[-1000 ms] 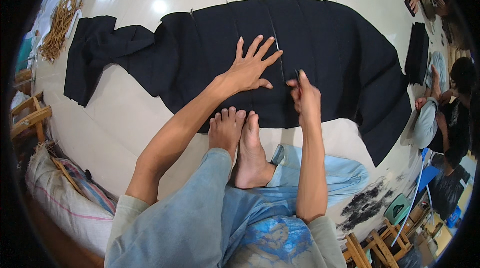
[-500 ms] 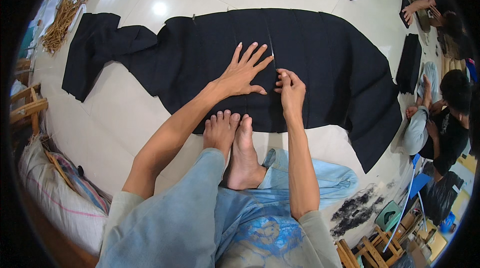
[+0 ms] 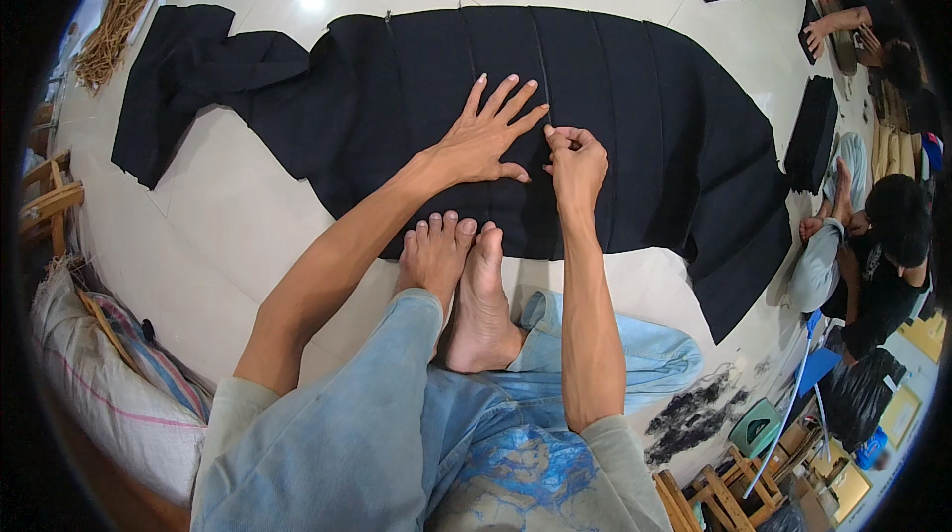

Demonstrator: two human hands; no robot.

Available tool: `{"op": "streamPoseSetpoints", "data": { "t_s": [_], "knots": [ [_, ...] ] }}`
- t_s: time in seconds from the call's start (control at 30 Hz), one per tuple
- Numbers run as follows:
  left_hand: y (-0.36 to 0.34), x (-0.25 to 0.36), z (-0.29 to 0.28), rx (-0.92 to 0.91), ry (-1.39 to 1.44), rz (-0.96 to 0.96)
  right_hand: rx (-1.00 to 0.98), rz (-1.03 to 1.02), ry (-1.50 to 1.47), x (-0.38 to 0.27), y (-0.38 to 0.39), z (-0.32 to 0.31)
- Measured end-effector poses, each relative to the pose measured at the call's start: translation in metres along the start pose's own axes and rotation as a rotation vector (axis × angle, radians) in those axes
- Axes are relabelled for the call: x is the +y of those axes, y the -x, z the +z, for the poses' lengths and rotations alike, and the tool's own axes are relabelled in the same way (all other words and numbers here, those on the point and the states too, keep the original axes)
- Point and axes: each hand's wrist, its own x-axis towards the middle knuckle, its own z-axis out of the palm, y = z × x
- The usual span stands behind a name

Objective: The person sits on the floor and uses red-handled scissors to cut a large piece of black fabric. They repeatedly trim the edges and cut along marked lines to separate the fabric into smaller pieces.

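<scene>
Spreading our left hand (image 3: 478,149) flat, probably to steady the black cloth (image 3: 426,76) at frame centre, we have our right hand (image 3: 578,165) with its grip pinched together; on what, we cannot tell.

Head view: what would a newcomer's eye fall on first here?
Probably the big black cloth spread across the pale floor, with the left hand splayed flat near its middle and the right hand, fingertips bunched, at a lengthwise line just beside it. Next, perhaps, the bare feet at its near edge, and the tangle of brown strands at upper left.
</scene>
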Motion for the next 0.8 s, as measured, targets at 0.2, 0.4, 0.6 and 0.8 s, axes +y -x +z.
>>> {"op": "streamPoseSetpoints", "data": {
  "t_s": [0.2, 0.4, 0.6, 0.8],
  "knots": [
    [0.000, 0.002, -0.005, -0.014, -0.001, -0.005, -0.009, -0.019, 0.139, 0.008, -0.016, 0.004],
    [0.000, 0.001, -0.003, -0.016, 0.003, -0.012, -0.244, 0.052, 0.121, -0.009, -0.031, -0.015],
    [0.000, 0.002, -0.002, 0.033, 0.021, -0.001, -0.359, 0.087, -0.089, -0.005, -0.032, -0.020],
    [0.000, 0.004, -0.001, 0.034, 0.031, -0.002, -0.280, 0.144, -0.382, 0.004, -0.008, -0.015]
  ]
}}
